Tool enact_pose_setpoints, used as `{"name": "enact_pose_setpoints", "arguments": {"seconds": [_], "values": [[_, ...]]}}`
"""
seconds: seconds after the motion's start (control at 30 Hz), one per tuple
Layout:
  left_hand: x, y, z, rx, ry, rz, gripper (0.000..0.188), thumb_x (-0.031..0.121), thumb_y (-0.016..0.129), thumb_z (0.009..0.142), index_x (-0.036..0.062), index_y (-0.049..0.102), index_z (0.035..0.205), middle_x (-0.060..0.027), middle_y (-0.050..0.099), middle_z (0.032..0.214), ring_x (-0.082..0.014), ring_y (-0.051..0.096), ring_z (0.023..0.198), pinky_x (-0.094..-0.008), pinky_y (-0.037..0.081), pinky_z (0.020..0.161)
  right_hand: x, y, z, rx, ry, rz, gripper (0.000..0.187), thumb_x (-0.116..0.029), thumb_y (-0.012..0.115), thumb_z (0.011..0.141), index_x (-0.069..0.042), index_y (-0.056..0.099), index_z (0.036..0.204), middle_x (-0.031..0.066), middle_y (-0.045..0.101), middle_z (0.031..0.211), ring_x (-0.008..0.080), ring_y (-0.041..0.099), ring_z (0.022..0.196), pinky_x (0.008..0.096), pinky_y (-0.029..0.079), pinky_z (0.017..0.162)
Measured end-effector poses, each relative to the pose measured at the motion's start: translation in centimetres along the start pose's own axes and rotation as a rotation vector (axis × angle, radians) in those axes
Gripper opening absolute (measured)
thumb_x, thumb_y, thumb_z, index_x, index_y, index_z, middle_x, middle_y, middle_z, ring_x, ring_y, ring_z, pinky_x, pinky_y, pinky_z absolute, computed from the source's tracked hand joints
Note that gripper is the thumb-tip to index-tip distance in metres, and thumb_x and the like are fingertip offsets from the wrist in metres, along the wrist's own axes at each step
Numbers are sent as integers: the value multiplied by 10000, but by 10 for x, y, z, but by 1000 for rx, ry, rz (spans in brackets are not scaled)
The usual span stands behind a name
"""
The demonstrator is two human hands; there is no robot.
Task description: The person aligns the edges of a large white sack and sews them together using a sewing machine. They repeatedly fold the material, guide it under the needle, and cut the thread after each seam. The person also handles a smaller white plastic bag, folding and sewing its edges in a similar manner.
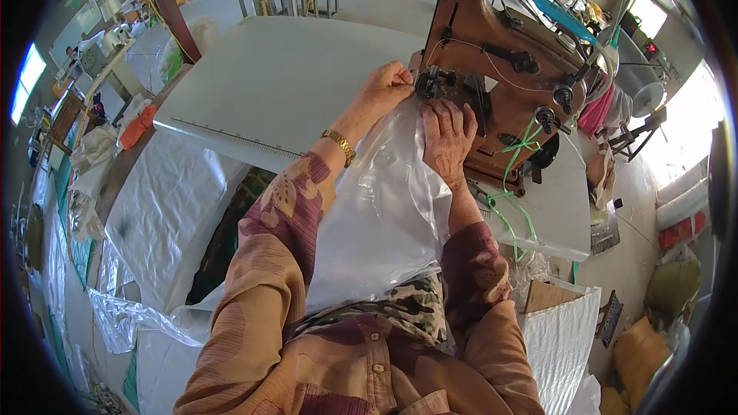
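The person's hands meet just at the working end of a brown sewing machine (492, 34), with a cloudy white plastic sheet (384, 184) between the forearms. The left hand (383, 92) has its fingers curled and thumb pressed in, pinching close beside the machine's dark metal parts; from here I cannot tell whether the sheet's very edge or something finer is caught there. The right hand (448, 137) lies palm down, fingers slightly spread on the sheet, touching it near its upper corner, likely so that the slippery plastic stays flat and doesn't skid. The rest of the sheet falls toward the person over camouflage cloth (407, 303) on the lap, which seems to take its weight off the fingers. Left of the hands the pale worktop (269, 69) spreads wide, with a ruler scale (227, 136) along the near edge, presumably kept there for quick measuring. Right of the right hand, green string (527, 143) is knotted around the machine and dangles, perhaps a makeshift tie.
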State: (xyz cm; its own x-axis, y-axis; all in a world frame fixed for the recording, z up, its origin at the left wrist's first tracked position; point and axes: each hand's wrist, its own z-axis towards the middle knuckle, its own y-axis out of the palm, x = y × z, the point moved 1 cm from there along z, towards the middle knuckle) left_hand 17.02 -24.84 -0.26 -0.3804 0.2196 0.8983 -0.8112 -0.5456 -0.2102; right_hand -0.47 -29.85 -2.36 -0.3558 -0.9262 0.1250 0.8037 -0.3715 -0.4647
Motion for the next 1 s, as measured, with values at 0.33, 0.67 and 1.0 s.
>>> {"name": "enact_pose_setpoints", "arguments": {"seconds": [0.33,0.67,1.0], "values": [[6,-3,7,-44,-57,55,140,46,681,885,-6,595,983,-67,655,927,-136,624,880,-276,516,785,0,4,2,30,-4,-13,340,-139,623,790,-127,608,1130,27,574,1155,213,560,1124,486,383,999],[10,-1,4,-39,-11,30,97,57,656,895,7,598,955,-32,642,861,-106,585,812,-267,483,721,1,4,0,34,-17,-32,353,-180,668,750,-147,609,1097,39,564,1129,228,555,1121,498,386,982],[-6,3,28,31,62,33,72,39,644,873,6,597,916,-37,663,819,-119,614,785,-280,501,730,9,19,0,148,-16,-193,249,-155,745,777,-179,625,994,-26,590,1071,180,588,1041,401,445,886]]}}
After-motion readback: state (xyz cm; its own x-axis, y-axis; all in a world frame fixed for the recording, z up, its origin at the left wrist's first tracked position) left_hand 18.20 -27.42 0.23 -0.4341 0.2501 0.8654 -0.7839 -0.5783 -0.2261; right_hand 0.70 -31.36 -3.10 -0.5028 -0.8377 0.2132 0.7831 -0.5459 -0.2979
